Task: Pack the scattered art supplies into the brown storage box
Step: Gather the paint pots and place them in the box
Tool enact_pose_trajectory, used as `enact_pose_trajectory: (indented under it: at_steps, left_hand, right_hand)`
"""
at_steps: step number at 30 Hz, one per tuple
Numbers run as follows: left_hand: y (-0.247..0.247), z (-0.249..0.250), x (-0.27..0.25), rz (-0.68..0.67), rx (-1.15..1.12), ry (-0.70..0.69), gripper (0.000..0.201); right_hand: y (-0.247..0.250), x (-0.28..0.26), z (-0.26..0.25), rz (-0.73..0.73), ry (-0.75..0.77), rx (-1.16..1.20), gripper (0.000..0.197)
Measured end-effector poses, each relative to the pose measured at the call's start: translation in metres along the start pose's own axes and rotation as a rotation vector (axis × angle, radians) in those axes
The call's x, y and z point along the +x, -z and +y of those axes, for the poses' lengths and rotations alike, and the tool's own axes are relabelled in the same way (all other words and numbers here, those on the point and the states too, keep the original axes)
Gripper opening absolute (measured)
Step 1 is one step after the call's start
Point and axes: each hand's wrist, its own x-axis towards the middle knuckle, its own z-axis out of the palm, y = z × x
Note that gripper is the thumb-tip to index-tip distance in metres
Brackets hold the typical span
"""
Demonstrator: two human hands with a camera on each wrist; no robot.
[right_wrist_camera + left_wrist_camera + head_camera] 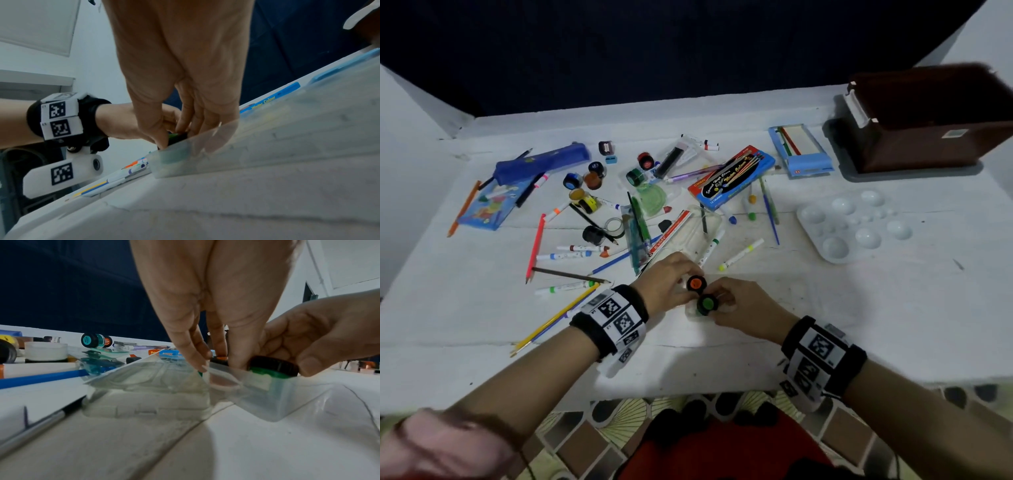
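Two small paint jars sit together in a clear plastic tray [697, 236] near the table's front middle. My left hand [686, 285] pinches the orange-lidded jar [695, 283], which shows only as a sliver [221, 358] between thumb and fingers in the left wrist view. My right hand [718, 302] grips the green jar [707, 303] by its black cap [274, 365], with the thumb in front. In the right wrist view the green jar [177, 136] peeks out over the clear tray [267, 138]. The brown storage box [935, 120] stands far back right, away from both hands.
Markers, pencils and several paint jars [592, 174] lie scattered over the left and middle of the white table. A blue watercolour box [732, 180], a light blue case [801, 150], a blue pencil pouch [541, 162] and a white palette [852, 226] lie around them.
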Motion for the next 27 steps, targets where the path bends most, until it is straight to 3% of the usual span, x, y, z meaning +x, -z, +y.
enact_pose_trajectory:
  at_steps: [5, 10, 14, 17, 24, 27]
  left_hand:
    - [0.001, -0.003, 0.002, -0.054, -0.024, -0.072, 0.042]
    - [0.003, -0.007, 0.003, -0.039, -0.030, 0.008, 0.044]
    - [0.008, -0.008, 0.005, -0.081, 0.002, -0.086, 0.039]
    - [0.010, -0.009, 0.008, -0.132, 0.002, -0.132, 0.043]
    - [0.011, -0.007, 0.005, -0.151, -0.038, -0.055, 0.043]
    - [0.010, -0.003, 0.005, -0.121, -0.028, -0.039, 0.063]
  right_hand:
    - [-0.008, 0.001, -0.001, 0.052, 0.032, 0.022, 0.034]
    - [-0.014, -0.002, 0.000, 0.102, 0.081, -0.020, 0.035]
    - [-0.014, -0.002, -0.001, 0.081, 0.130, -0.026, 0.037]
    - [-0.014, 0.000, 0.001, 0.027, 0.181, -0.156, 0.043]
    - [-0.015, -0.001, 0.002, 0.065, 0.174, -0.102, 0.031]
    - [-0.014, 0.000, 0.000, 0.092, 0.165, -0.080, 0.030]
